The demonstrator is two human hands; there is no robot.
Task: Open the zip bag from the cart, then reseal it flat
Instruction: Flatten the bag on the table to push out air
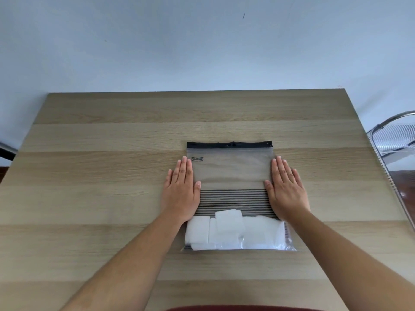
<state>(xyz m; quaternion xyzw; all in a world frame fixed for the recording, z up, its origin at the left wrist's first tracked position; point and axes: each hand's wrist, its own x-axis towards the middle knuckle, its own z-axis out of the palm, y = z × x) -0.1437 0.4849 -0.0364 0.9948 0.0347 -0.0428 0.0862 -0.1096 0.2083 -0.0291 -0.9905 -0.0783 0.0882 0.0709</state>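
Your left hand [181,191] lies open and flat, palm down, fingers together, on the left edge of the bag [232,173]; it grips nothing, it only presses. That pins the side so the plastic cannot creep while you work.

The bag rests flat on the table [112,167], a little right of centre, with its black zip strip [229,145] at the far end, away from you. The strip looks slightly wavy; whether it is fully sealed I cannot tell. The white blocks [233,232] sit bunched at the near end, which leaves the upper half thin and easy to smooth.

Your right hand [286,189] mirrors the left: open, flat, holding nothing, pressing the right edge. Together they look placed to flatten the bag and push air toward the zip.

At the far right, off the table, stands the cart [395,135].
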